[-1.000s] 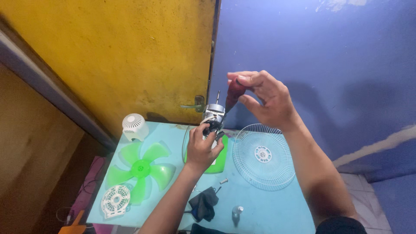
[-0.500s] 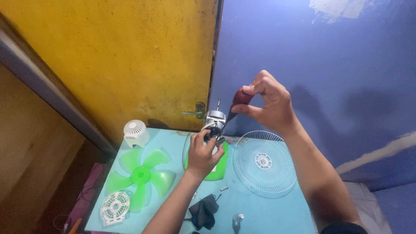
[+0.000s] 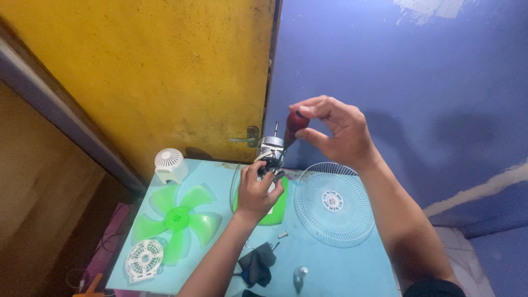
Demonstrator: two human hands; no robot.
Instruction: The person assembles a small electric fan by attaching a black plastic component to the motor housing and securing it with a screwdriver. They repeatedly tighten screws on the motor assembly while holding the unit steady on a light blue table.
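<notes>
Left hand: gripping the fan motor, holding it above the tabletop.
Right hand: pinching a red-handled screwdriver over the motor.
Left of hands: green fan blade.
Right, below: white wire grille.

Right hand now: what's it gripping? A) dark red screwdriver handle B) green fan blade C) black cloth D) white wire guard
A: the right hand pinches a dark red screwdriver handle above the fan motor, which the left hand steadies.
</notes>
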